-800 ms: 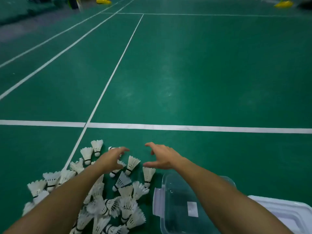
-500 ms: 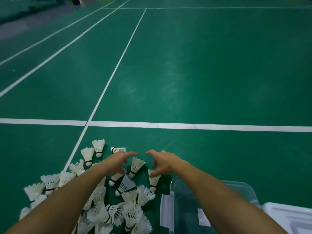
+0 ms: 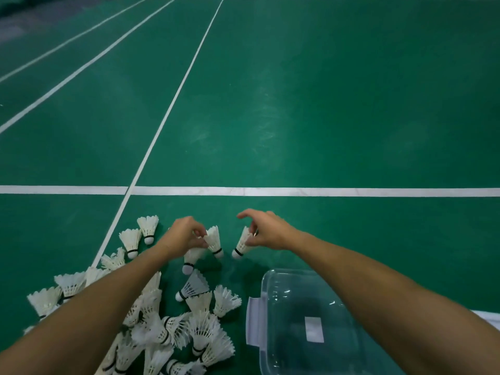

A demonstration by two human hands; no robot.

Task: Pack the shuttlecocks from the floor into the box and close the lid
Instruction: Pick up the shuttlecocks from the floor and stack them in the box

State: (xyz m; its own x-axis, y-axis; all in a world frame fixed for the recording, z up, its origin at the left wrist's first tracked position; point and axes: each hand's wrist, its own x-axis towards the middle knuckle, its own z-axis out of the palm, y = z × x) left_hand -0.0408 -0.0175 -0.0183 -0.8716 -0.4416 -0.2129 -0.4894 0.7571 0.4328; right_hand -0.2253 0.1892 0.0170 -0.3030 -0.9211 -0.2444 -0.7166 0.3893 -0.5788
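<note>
Your left hand (image 3: 184, 235) pinches one feathered shuttlecock (image 3: 213, 239); your right hand (image 3: 266, 230) pinches another shuttlecock (image 3: 242, 243), beyond the clear plastic box (image 3: 292, 315).

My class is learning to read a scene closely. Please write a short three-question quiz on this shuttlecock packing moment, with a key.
1. True or false: the clear box already holds shuttlecocks.
2. What does the right hand pinch?
   A. a shuttlecock's feathers
   B. the box's latch
   C. nothing
3. On which side of the box does the shuttlecock pile lie?

Key
1. False; the visible part looks empty.
2. A; it pinches the right shuttlecock, while the left hand holds the left shuttlecock.
3. The person's left.
</note>
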